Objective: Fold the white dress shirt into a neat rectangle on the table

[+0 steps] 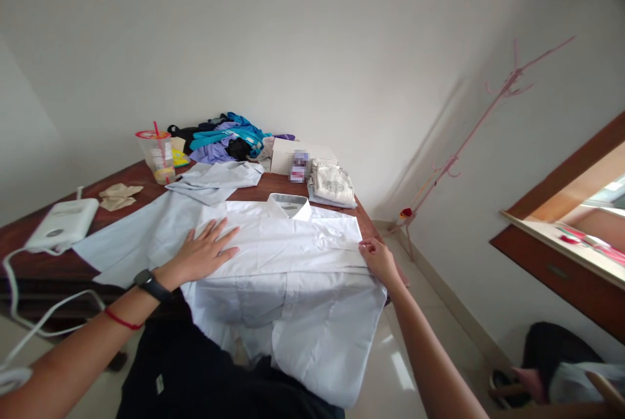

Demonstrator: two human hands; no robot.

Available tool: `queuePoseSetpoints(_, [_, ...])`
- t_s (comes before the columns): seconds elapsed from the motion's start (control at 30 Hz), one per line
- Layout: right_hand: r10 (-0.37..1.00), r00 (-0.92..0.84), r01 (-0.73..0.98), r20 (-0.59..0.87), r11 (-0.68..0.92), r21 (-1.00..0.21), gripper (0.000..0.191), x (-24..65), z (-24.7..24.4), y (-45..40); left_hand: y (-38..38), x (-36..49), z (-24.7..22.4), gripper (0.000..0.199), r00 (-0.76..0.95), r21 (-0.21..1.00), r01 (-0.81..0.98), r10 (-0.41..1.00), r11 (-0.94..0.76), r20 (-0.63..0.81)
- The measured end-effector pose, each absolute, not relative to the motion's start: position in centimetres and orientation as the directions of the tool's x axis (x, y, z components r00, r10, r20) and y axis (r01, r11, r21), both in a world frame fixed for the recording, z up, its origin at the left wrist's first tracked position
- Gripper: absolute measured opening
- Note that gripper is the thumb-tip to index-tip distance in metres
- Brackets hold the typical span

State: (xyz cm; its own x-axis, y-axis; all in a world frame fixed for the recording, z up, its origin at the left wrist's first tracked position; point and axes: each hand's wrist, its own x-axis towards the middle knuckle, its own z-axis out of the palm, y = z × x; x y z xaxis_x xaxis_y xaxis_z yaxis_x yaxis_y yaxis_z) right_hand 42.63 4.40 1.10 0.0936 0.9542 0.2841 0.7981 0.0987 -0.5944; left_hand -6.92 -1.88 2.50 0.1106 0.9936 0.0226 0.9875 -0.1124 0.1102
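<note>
A white collared shirt [273, 237] lies on the dark wooden table [127, 170], its collar toward the wall and its lower part hanging over the near edge. My left hand [208, 250] rests flat on the shirt's left side, fingers spread. At the shirt's right edge, my right hand [378, 257] has its fingers bent together, pinching the fabric there. One sleeve spreads out to the left over the tabletop. Beyond it, more pale cloth [222, 175] lies bunched.
A plastic cup [159, 157] with a red straw, a crumpled tissue [120, 196] and a white corded device [63, 224] stand left. Behind are piled clothes [229, 136], a white box [280, 155] and a folded garment packet [333, 183]. A pink coat rack [476, 126] leans right.
</note>
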Motion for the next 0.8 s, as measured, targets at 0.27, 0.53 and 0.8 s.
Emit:
queuePoseSetpoints(0.27, [0.945,0.132,0.781,0.3,0.087,-0.618,0.037,42.6,0.61,4.04,-2.05,-6.88,2.27,0.064,0.116,0.121,0.985,0.991,-0.123,0.059])
queuePoseSetpoints(0.53, [0.937,0.148,0.796,0.317,0.077,-0.6,0.032,42.44,0.78,3.81,-2.06,-7.0,1.91,0.064,0.119,0.119,0.984,0.989,-0.129,0.089])
queuePoseSetpoints(0.8, [0.942,0.125,0.843,0.311,0.065,-0.535,0.03,42.19,1.09,3.87,-2.01,-7.11,1.88,0.064,0.128,0.115,0.984,0.989,-0.136,0.077])
